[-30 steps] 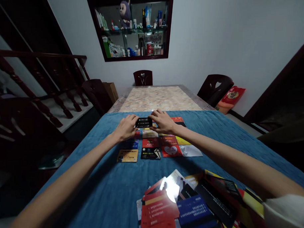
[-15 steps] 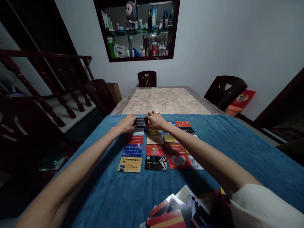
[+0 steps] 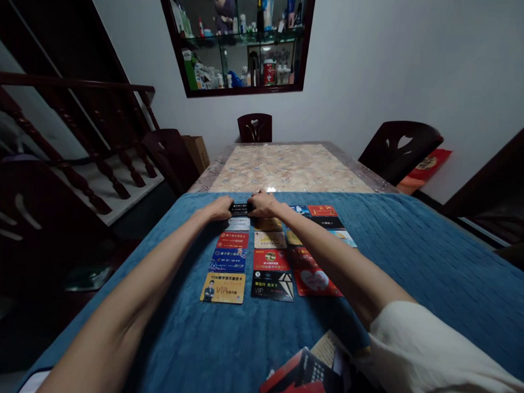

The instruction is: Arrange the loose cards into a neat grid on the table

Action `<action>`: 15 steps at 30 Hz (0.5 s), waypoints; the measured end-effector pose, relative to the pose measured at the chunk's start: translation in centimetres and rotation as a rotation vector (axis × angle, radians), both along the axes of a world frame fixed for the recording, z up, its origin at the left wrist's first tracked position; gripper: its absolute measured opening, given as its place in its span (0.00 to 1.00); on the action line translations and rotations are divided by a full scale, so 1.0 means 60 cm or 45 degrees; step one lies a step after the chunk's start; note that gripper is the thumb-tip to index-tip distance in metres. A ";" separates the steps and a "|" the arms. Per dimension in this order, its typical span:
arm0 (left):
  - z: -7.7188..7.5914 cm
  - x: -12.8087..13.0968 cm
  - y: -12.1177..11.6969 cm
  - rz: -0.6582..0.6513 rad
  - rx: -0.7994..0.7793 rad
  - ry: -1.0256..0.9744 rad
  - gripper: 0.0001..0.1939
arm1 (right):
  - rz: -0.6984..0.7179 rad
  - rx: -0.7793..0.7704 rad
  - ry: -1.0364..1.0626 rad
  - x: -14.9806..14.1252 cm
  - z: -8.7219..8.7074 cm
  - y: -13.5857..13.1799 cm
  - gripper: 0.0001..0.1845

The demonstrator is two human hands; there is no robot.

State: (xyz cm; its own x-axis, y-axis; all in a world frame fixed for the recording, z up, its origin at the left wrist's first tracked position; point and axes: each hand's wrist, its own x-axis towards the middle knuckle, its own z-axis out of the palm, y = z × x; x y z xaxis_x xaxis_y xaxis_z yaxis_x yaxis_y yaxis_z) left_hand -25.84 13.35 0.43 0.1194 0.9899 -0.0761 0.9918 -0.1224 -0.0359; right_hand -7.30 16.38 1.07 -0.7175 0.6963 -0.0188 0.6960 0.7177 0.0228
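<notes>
A black card (image 3: 241, 208) lies at the far end of the left column on the blue cloth (image 3: 171, 342). My left hand (image 3: 220, 209) has its fingers closed at the card's left edge, and my right hand (image 3: 264, 206) pinches at its right edge. Just nearer is a silvery card (image 3: 237, 224), followed by a red card (image 3: 233, 240), a blue card (image 3: 229, 260) and a gold VIP card (image 3: 222, 288). Beside them runs a second column, with a black VIP card (image 3: 272, 285) at its near end. My right forearm covers part of the columns farther right.
A loose heap of cards (image 3: 298, 381) lies at the near edge, partly under my right sleeve. Beyond the cloth is the bare patterned tabletop (image 3: 284, 163). Dark chairs (image 3: 399, 149) stand around the table. A white-edged object (image 3: 34, 382) shows at bottom left.
The black card sits flatter and squared above the silvery card, which shows more now. Both hands remain at its edges. The view has tilted down slightly, and my right sleeve covers more of the heap.
</notes>
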 end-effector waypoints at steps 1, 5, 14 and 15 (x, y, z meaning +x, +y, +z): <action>0.000 -0.001 0.003 0.002 -0.015 -0.004 0.21 | 0.002 -0.006 -0.002 -0.001 -0.001 0.001 0.24; 0.000 -0.004 0.010 -0.003 -0.065 -0.023 0.18 | 0.000 -0.028 -0.019 -0.005 -0.001 0.005 0.23; -0.001 -0.002 0.005 -0.042 -0.068 -0.055 0.20 | 0.043 -0.028 -0.038 0.001 -0.004 0.011 0.25; 0.000 -0.001 0.005 -0.045 -0.073 -0.060 0.20 | 0.052 -0.024 -0.041 0.001 -0.004 0.012 0.25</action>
State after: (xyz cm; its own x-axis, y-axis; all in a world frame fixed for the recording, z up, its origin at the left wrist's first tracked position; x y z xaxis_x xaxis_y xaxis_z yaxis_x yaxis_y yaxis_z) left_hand -25.93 13.64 0.41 0.1591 0.9792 -0.1261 0.9873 -0.1580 0.0184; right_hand -7.22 17.10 0.86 -0.7439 0.6660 -0.0554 0.6654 0.7458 0.0307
